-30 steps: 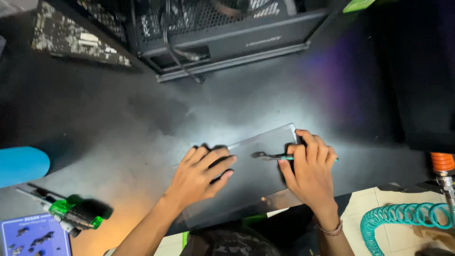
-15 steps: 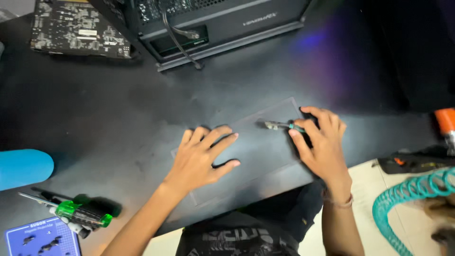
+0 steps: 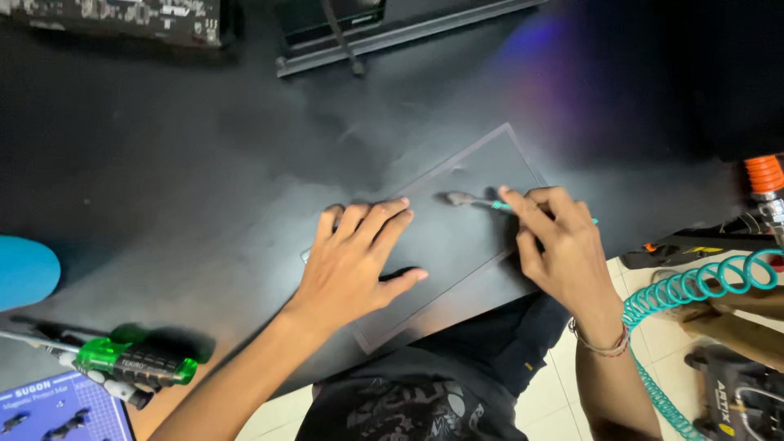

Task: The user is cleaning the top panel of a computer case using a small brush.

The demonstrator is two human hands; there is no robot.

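Head view: right hand (image 3: 563,249) slid its small brush (image 3: 478,200) leftward across panel (image 3: 465,237).

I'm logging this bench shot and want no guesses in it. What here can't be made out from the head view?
- Tool tip: blurred, kind unclear.
- Tool handle: covered by the right hand.
- Dark panel: its middle lies under the left hand.
- Computer case: cut off by the top edge.
- Blue mat: cut off at the bottom left corner.
- Green-handled screwdrivers: tips run off the left edge.
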